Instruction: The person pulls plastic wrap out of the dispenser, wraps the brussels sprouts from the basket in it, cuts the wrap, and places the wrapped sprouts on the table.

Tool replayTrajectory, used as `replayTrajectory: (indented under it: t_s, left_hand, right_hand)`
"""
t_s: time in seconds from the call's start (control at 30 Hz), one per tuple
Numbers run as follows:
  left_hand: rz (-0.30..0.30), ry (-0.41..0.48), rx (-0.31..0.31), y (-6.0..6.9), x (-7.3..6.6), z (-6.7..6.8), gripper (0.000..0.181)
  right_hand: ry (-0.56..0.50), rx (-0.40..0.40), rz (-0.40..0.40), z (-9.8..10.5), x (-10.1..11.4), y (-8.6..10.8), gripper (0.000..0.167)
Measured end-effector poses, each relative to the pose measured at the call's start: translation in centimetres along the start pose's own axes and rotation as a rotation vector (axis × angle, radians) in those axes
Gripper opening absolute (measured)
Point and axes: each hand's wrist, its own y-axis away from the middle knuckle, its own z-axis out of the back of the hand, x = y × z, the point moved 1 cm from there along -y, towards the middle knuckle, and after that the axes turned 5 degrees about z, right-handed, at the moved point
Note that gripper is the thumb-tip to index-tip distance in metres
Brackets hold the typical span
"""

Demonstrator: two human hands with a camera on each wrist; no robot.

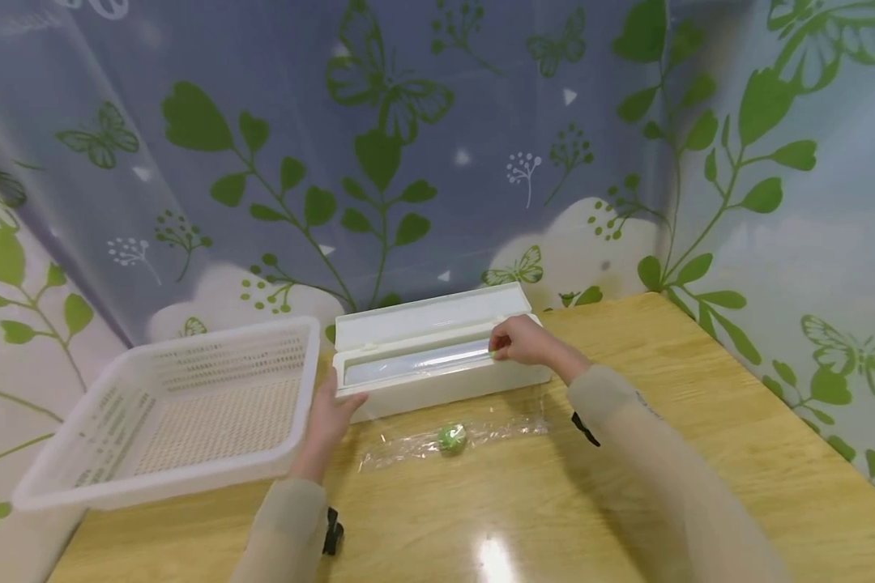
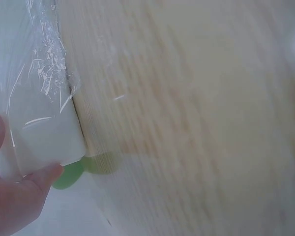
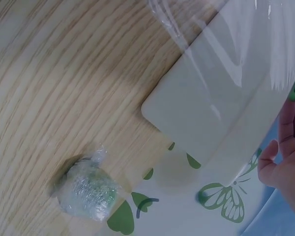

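Note:
A long white cling film dispenser (image 1: 437,389) lies on the table with its lid (image 1: 433,316) raised and a roll of film (image 1: 416,362) inside. My left hand (image 1: 328,417) holds the dispenser's left end, its thumb on the front face. At the right end of the front edge, my right hand (image 1: 521,340) pinches a small green slide cutter (image 3: 293,91), mostly hidden by the fingers. Clear cling film (image 2: 44,64) hangs down the dispenser's front and spreads on the table. On that sheet sits a round green object (image 1: 452,438); its kind is unclear.
To the left stands a large white plastic basket (image 1: 306,389) with slotted walls. A film-wrapped greenish lump (image 3: 88,191) lies on the table past the dispenser's right end in the right wrist view. Patterned curtains (image 1: 481,162) hang behind the wooden table (image 1: 671,389).

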Motion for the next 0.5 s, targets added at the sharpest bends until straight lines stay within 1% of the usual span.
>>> replayTrajectory:
  t_s: [0.1, 0.33, 0.43, 0.5]
  left_hand:
    - [0.005, 0.012, -0.003, -0.18, -0.02, -0.05, 0.078]
    - [0.011, -0.012, -0.004, -0.26, 0.08, -0.2, 0.079]
    - [0.014, -0.006, -0.006, -0.27, 0.15, -0.2, 0.079]
    - [0.014, -0.007, -0.004, -0.28, 0.15, -0.15, 0.079]
  right_hand:
    - [0.002, -0.002, 0.008, 0.18, -0.18, -0.08, 0.004]
    - [0.017, 0.017, 0.019, 0.16, -0.64, -0.24, 0.005]
    - [0.028, 0.03, 0.032, 0.26, -0.74, -0.14, 0.005]
    - [0.03, 0.037, 0.026, 0.51, -0.84, 0.07, 0.004]
